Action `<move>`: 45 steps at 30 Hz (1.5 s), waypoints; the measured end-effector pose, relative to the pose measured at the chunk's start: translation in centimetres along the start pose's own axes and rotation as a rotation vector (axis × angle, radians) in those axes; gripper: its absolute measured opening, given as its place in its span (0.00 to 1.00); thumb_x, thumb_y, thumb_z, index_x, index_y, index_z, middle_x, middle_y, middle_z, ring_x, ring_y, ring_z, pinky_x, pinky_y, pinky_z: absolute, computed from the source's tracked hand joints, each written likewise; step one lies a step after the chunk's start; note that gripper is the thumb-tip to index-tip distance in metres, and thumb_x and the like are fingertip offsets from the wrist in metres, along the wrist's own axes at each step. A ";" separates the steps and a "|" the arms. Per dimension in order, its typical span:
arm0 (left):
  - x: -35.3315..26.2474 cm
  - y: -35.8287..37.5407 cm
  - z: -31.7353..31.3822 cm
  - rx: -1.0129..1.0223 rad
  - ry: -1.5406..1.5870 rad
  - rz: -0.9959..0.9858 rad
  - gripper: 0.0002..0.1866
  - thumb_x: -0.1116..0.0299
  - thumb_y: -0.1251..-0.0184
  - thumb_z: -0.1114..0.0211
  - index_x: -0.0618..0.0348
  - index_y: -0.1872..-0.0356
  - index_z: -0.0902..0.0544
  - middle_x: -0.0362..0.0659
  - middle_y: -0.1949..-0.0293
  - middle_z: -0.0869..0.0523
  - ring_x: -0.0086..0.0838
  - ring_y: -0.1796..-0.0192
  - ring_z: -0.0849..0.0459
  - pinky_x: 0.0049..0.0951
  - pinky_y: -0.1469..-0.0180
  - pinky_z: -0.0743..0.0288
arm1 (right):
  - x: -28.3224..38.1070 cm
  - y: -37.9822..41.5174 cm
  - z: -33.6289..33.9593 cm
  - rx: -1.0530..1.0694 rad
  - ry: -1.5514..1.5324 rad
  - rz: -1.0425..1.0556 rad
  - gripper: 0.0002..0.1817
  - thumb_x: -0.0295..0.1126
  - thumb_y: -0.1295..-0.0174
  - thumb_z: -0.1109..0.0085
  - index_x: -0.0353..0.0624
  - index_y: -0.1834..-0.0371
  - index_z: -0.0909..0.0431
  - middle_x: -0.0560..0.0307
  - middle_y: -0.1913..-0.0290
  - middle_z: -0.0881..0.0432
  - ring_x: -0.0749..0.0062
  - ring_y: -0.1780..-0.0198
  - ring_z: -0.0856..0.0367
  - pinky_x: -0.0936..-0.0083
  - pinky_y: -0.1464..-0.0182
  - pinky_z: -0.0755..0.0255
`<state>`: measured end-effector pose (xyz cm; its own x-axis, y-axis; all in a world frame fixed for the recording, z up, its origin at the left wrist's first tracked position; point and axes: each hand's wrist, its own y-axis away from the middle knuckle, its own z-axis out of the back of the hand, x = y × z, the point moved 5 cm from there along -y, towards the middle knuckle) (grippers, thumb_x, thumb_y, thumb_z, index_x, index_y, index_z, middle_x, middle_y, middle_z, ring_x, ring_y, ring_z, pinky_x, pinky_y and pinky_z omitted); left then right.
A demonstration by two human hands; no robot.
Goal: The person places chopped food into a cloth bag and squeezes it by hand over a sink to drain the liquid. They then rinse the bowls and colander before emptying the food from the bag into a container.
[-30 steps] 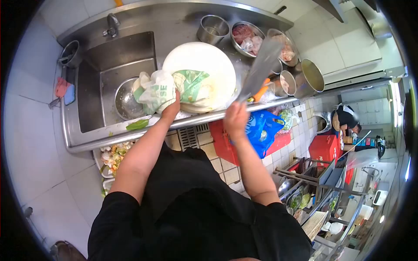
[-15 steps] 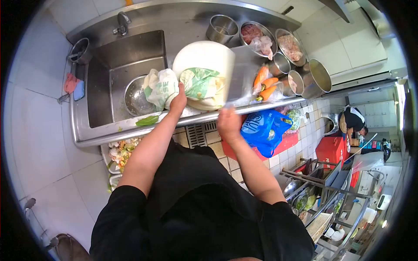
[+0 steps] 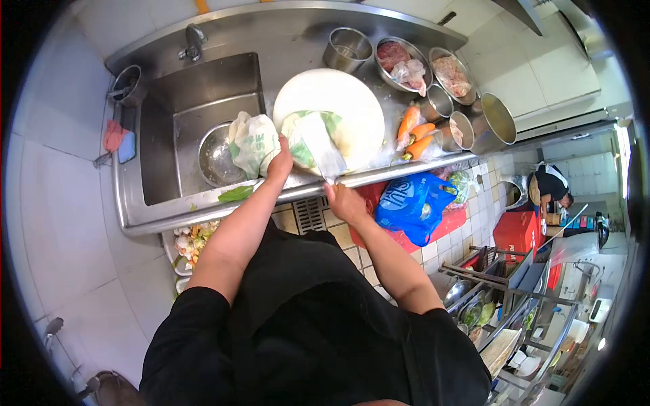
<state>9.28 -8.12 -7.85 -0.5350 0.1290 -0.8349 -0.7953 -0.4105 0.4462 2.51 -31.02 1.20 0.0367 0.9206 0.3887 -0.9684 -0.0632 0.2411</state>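
Left hand [image 3: 279, 164], centre of frame: fingers press a green-and-white bag [image 3: 305, 139] on the round white cutting board [image 3: 352, 101]. Right hand [image 3: 343, 201], just below the bench [image 3: 284, 34] edge: fingers closed on a cleaver [image 3: 318, 150], blade over the bag. Carrots [image 3: 414, 134] lie right of the board.

Both arms are stretched forward, elbows bent. The left hand [image 3: 280, 164] is pressed down, fingers curled; the right hand [image 3: 342, 201] is clenched tight.
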 end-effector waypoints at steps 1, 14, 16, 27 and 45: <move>-0.6 0.2 0.3 -0.027 0.039 -0.078 0.39 0.39 0.22 0.61 0.65 0.29 0.30 0.56 0.27 0.30 0.48 0.24 0.35 0.34 0.23 0.47 | 0.3 0.3 -1.1 0.166 0.034 -0.049 0.34 0.61 0.24 0.63 0.38 0.52 0.21 0.26 0.55 0.16 0.34 0.48 0.17 0.43 0.45 0.26; -21.3 3.1 1.9 0.183 0.245 -0.629 0.30 0.44 0.18 0.56 0.60 0.63 0.17 0.44 0.63 0.15 0.34 0.57 0.18 0.33 0.45 0.28 | -3.0 -13.6 11.4 -0.110 -0.073 -0.201 0.32 0.56 0.32 0.43 0.40 0.38 0.23 0.32 0.35 0.24 0.40 0.33 0.26 0.53 0.34 0.31; -26.2 5.4 3.0 0.240 0.337 -0.804 0.29 0.44 0.17 0.55 0.55 0.74 0.25 0.38 0.75 0.22 0.26 0.67 0.22 0.29 0.57 0.27 | 0.7 -12.2 13.3 -0.256 -0.168 0.142 0.33 0.52 0.36 0.37 0.41 0.34 0.27 0.34 0.30 0.31 0.42 0.28 0.32 0.54 0.31 0.34; -33.9 13.1 3.2 1.022 0.725 -0.471 0.22 0.47 0.18 0.51 0.52 0.68 0.28 0.32 0.83 0.32 0.18 0.81 0.34 0.23 0.76 0.37 | 14.2 -10.8 10.0 -0.103 -0.985 0.579 0.42 0.33 0.45 0.24 0.43 0.26 0.35 0.52 0.30 0.29 0.62 0.30 0.30 0.63 0.29 0.35; -35.3 0.6 8.6 0.345 0.664 -0.625 0.22 0.47 0.18 0.51 0.52 0.69 0.27 0.34 0.82 0.30 0.21 0.79 0.31 0.27 0.74 0.34 | 15.1 -15.5 8.3 0.188 -1.213 0.186 0.16 0.33 0.31 0.42 0.33 0.47 0.17 0.50 0.53 0.12 0.65 0.52 0.13 0.68 0.49 0.21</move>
<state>25.24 -5.20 24.67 0.1968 -0.3446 -0.9179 -0.9776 -0.1400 -0.1571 20.08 -19.35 10.67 0.2039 -0.0525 0.9776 -0.9365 -0.3015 0.1791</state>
